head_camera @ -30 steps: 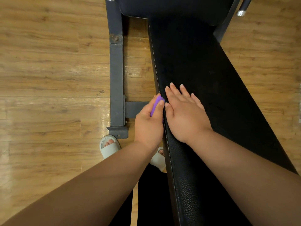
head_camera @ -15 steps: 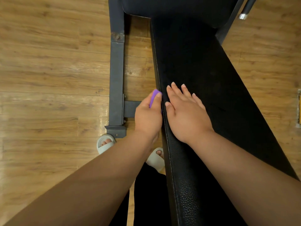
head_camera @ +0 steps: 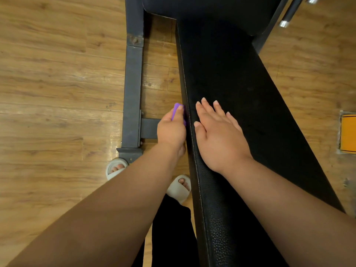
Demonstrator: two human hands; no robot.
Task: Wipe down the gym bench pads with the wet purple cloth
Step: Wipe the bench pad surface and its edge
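Left hand [head_camera: 170, 132] has slid the purple cloth [head_camera: 175, 112] farther along the bench pad [head_camera: 240, 74]'s left edge. Glossy wood-plank floor [head_camera: 57, 83] spreads wide around the long, black, pebbled pad and grey steel frame [head_camera: 133, 93]. Right hand [head_camera: 217, 135] lies flat on top, fingers straight; the left pinches the folded cloth.

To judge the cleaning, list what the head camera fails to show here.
Head view:
1. Cloth: mostly covered by the left hand; wetness unreadable.
2. Long pad: side face partly hidden behind that hand, near end cut by the bottom edge, part under the right hand.
3. Upper pad: cut by the top edge.
4. Orange thing: cut by the right edge.
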